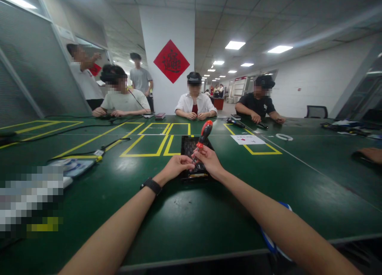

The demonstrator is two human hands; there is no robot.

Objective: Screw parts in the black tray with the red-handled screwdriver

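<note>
In the head view, my right hand [208, 160] grips a red-and-black screwdriver [205, 132] low on its handle. The handle points up and leans a little right, and the shaft runs down between my two hands. My left hand [179, 165] is closed, its fingertips pinched near the lower end of the shaft; whether something small is in the pinch cannot be seen. Beneath both hands lies a black open case [187, 145] with a textured inside, partly hidden by my fingers. A thin yellowish strip [198, 175] shows near its front edge.
Yellow tape outlines [140, 154] mark the green table [179, 227]. A white paper [247, 140] and a white ring [284, 137] lie to the right. At left are a clear pouch [73, 166] and a black cable [115, 140]. Several people sit or stand beyond the table.
</note>
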